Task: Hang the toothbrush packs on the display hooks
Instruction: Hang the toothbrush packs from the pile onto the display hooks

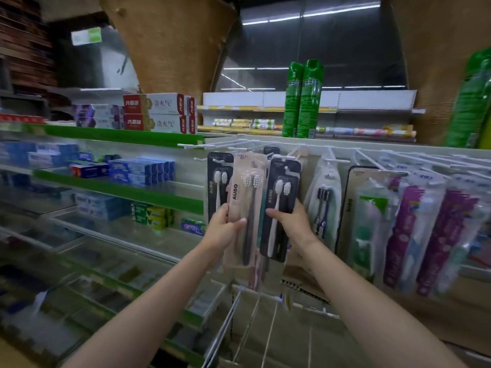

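Head view: both hands (225, 229) on toothbrush packs (281, 208).

Both bare forearms reach up and forward from the lower edge of the view, converging toward the middle. The left hand (225, 229) is raised with its thumb laid across the front of a pack and its fingers curled behind it. The right hand (292, 221) sits just beside it at about the same height, thumb pressed on the front of another pack, fingers wrapped behind. The two hands are close but apart.
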A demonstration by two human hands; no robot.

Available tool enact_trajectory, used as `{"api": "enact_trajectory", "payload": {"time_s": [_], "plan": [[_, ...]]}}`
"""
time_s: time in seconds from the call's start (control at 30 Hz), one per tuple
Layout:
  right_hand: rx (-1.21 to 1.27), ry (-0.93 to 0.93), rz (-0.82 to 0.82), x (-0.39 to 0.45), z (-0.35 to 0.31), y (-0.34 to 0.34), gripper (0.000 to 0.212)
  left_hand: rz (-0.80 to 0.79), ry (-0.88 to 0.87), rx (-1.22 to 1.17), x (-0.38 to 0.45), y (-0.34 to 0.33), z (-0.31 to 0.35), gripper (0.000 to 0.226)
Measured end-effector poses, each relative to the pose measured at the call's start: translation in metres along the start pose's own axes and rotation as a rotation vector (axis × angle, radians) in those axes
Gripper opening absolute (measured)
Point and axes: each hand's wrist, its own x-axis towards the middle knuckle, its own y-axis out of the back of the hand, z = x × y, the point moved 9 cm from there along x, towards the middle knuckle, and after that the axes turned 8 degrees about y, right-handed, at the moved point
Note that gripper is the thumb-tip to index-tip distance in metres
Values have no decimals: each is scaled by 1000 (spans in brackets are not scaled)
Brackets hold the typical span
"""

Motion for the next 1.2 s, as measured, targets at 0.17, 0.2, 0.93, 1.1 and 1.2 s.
{"api": "enact_trajectory", "payload": {"time_s": [0.17,0.2,0.93,1.1,1.2], "plan": [[-73,46,9,-22,-10,10,50,-11,-45,27,8,2,-5,31],[-96,53,16,-26,-14,12,52,-16,-67,53,9,2,-6,30],[-346,-72,145,-75,-19,42,59,-134,-145,46,2,-5,0,18],[-398,-182,208,-76,-13,66,46,-52,-191,158,7,-25,22,14],[-369,-177,214,-75,-17,70,46,-50,-130,205,23,-44,30,26]]}}
